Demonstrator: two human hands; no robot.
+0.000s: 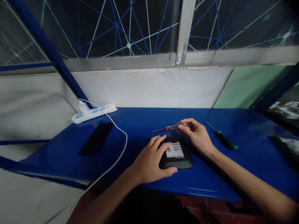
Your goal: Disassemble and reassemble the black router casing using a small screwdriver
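Note:
A black flat device (178, 162) lies on the blue table, its white printed label (174, 151) facing up. My left hand (151, 158) grips it from the left, fingers over the top and far edge, thumb along the near edge. Pinched in my right hand (196, 133) is a small screwdriver (172, 127) with a clear handle and a red collar. Its thin shaft points left, just above the device's far edge, with something tiny at the tip that I cannot make out. A second screwdriver (226, 140), with a green and black handle, lies right of my right hand.
A dark phone-like slab (97, 139) lies at the left of the blue table (140, 116). Behind it, a white power strip (95, 112) holds a plugged-in charger (84, 108), whose white cable (126, 140) loops across the table. A dark green-edged object (283, 147) sits far right.

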